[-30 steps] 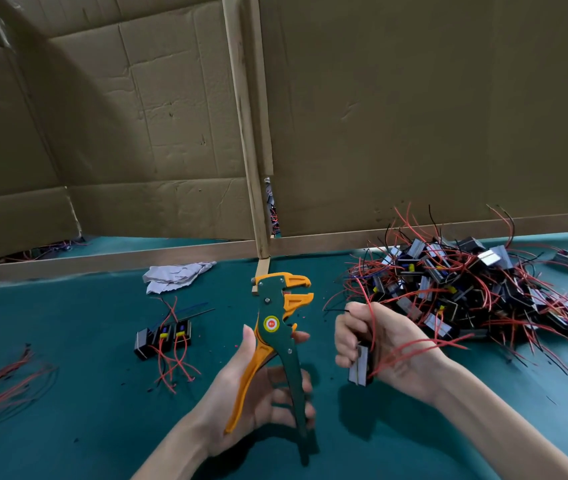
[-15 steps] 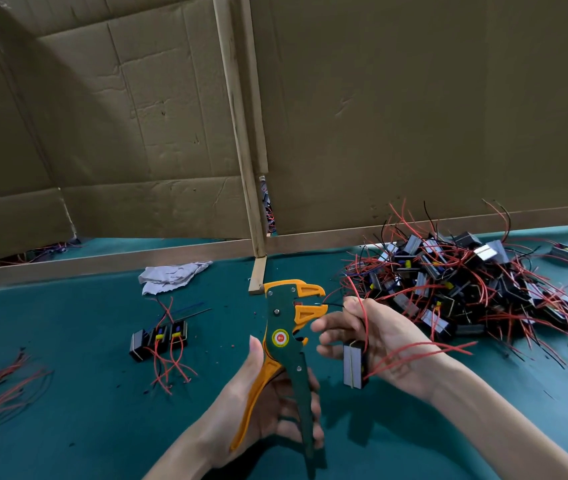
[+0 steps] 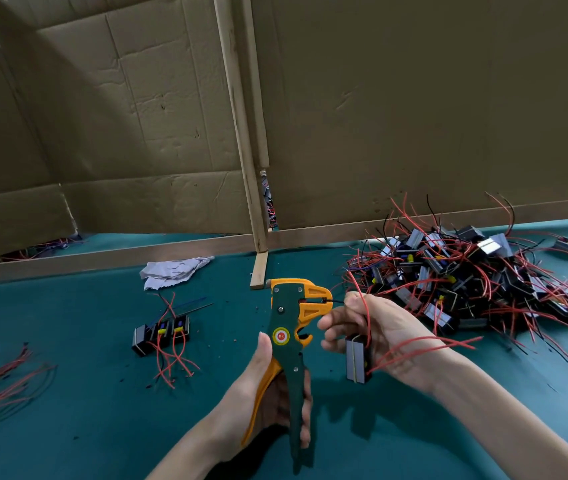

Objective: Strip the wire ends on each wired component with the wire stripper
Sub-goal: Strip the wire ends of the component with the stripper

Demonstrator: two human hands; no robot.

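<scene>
Black wire (image 3: pixel 336 301) runs level from my pinching right hand (image 3: pixel 379 327) leftward into the wire stripper (image 3: pixel 287 327); my left hand (image 3: pixel 268 403) wraps both handles, ready to squeeze.

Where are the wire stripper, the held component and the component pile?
wire stripper (image 3: pixel 281 337), head view, round label on its green body
held component (image 3: pixel 355 362), head view, grey face of its block
component pile (image 3: pixel 466 278), head view, middle of the heap

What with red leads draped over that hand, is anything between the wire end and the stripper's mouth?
Nothing visible does. The right hand pinches a black wire that runs straight into the orange mouth of the wire stripper, which the left hand grips. The red leads trail over the right wrist, clear of the tool.
</scene>
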